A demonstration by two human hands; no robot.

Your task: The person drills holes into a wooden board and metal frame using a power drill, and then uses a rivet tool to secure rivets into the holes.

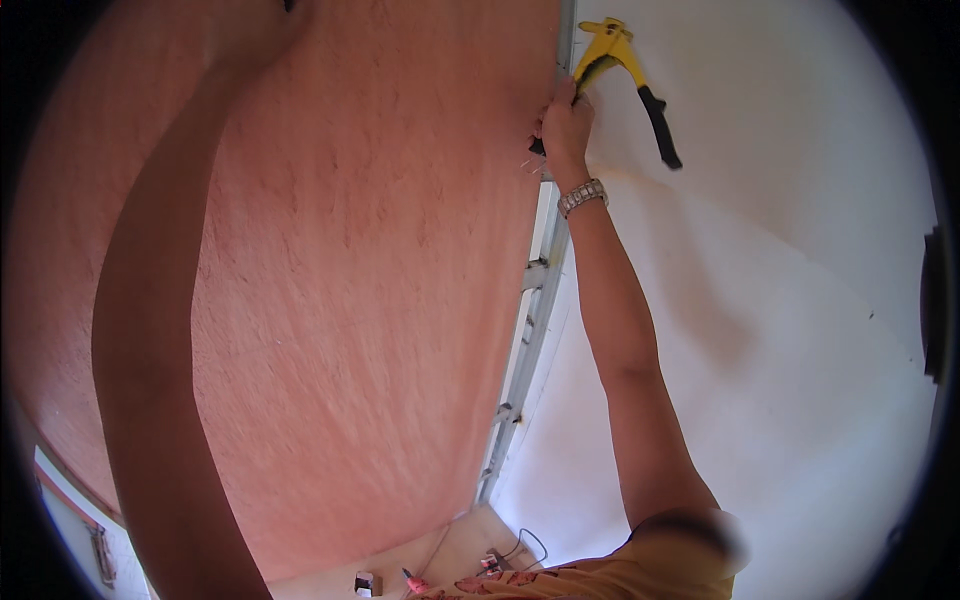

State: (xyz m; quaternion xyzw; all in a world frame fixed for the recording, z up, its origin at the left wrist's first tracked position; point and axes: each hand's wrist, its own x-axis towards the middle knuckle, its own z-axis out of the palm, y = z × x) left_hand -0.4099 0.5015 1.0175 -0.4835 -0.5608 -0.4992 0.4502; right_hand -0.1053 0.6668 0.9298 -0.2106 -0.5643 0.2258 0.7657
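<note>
Top, right of centre: V-shaped yellow hand tool (632, 64), smooth black grip, is clasped by right hand (567, 125) beside streaky salmon wall (360, 300); left hand (255, 35), upper left, cannot be read.

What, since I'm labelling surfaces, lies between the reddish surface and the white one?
A grey metal frame, in the head view; the right hand overlaps its upper part.

The right hand (567, 122) grips a black-handled yellow tool (604, 46), the left hand (252, 36) before a reddish surface (350, 300).
</note>
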